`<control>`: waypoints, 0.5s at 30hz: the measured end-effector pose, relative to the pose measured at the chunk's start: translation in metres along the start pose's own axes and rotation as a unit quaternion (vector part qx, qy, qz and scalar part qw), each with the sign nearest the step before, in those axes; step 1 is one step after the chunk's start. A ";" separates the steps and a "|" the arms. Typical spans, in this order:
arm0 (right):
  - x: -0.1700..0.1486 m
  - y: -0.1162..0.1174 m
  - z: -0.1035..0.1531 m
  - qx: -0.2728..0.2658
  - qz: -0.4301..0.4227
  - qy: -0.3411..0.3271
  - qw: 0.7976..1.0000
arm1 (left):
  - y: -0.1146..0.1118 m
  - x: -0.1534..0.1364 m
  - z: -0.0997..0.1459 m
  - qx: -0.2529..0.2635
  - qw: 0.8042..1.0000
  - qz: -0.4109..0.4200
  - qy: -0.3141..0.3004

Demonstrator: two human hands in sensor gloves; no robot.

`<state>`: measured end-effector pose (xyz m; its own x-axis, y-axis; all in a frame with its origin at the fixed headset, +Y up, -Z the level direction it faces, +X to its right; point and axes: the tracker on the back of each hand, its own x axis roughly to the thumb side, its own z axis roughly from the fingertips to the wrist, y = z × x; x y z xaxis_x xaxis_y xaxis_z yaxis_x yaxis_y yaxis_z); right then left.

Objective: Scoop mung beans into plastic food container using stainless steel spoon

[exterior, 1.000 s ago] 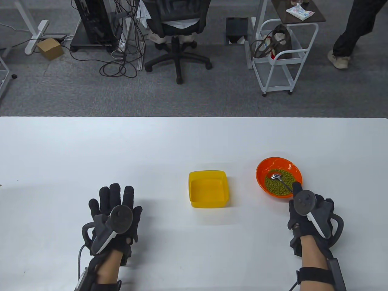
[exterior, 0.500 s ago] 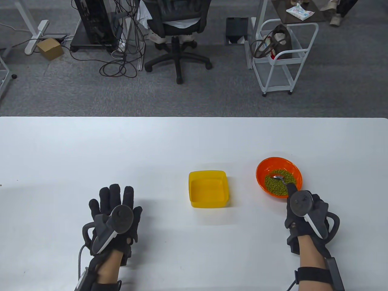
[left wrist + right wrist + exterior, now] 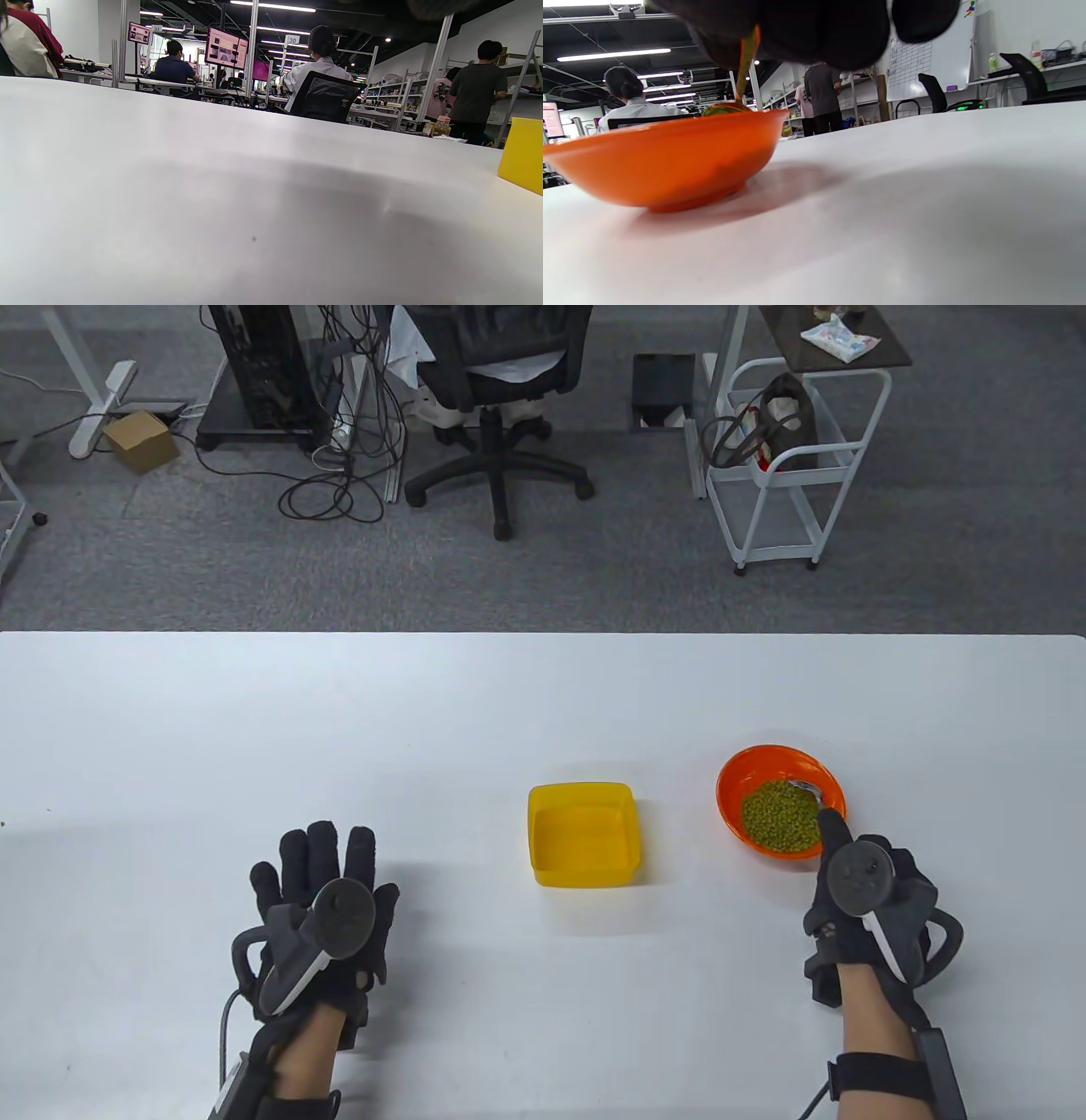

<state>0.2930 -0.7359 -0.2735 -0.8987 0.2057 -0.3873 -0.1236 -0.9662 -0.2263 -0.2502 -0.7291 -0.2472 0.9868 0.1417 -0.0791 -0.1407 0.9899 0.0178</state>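
An orange bowl (image 3: 740, 774) with green mung beans (image 3: 779, 816) stands at the right of the white table. My right hand (image 3: 865, 899) is just in front of it and grips the handle of a stainless steel spoon (image 3: 808, 790), whose bowl lies at the beans' far right edge. The right wrist view shows the orange bowl (image 3: 666, 159) from the side, with the spoon handle (image 3: 746, 59) running down from my fingers. An empty yellow plastic container (image 3: 584, 835) stands mid-table; its side shows in the left wrist view (image 3: 522, 154). My left hand (image 3: 327, 899) rests flat on the table, fingers spread, holding nothing.
The table's far edge (image 3: 543, 634) borders a carpeted floor with an office chair (image 3: 492, 398), cables and a white trolley (image 3: 789, 458). Bare white tabletop lies between my left hand and the container.
The spoon's bowl has swept from the left middle of the beans to their far right edge. My right hand has shifted slightly right. The left hand has not moved.
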 end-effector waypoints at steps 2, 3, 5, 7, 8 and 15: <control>0.000 -0.002 0.001 -0.003 0.002 0.006 1.000 | 0.000 0.000 0.000 -0.001 1.000 -0.001 0.000; 0.000 -0.003 0.000 -0.007 -0.001 0.010 1.000 | 0.000 0.000 0.000 -0.001 1.000 -0.002 0.000; -0.001 -0.004 0.000 -0.005 -0.016 0.012 1.000 | 0.000 0.001 0.000 -0.002 1.000 -0.002 -0.001; -0.003 -0.004 -0.001 0.003 -0.051 0.013 0.999 | 0.000 0.001 0.000 -0.002 1.000 -0.002 -0.001; -0.004 -0.003 -0.002 0.014 -0.075 0.016 0.997 | -0.001 0.001 0.000 -0.002 1.000 -0.002 0.000; -0.013 0.009 -0.007 0.135 -0.259 0.058 0.955 | -0.001 0.001 0.000 -0.006 1.000 -0.004 0.002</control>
<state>0.3069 -0.7465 -0.2768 -0.6368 0.6672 -0.3864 -0.6566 -0.7320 -0.1818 -0.2490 -0.7300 -0.2474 0.9876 0.1338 -0.0824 -0.1338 0.9910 0.0052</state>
